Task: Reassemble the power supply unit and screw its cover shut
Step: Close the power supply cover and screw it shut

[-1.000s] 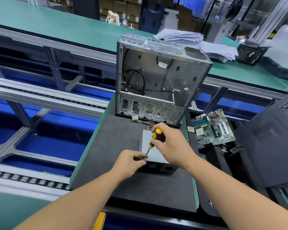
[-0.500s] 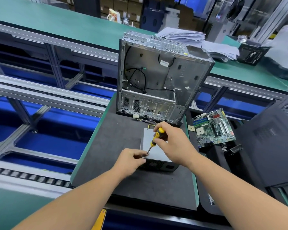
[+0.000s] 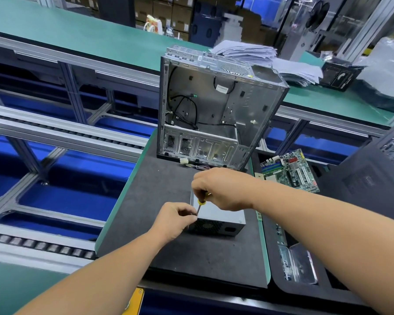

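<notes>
Power supply unit (image 3: 223,214): grey metal box, lies flat on dark mat near front of bench, cover on top, dark fan grille and socket on face toward viewer. Wire bundle runs from its far end toward open computer case.

Screwdriver (image 3: 200,204): yellow-and-black handle, thin metal shaft, tilted, tip down at unit's near-left top corner. Screw itself too small to tell.

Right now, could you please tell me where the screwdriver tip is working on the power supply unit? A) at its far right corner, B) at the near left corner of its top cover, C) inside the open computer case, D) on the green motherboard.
B: the right hand grips the yellow-handled screwdriver, whose shaft runs down to the near left corner of the power supply unit, where the left hand pinches at the tip.
</notes>
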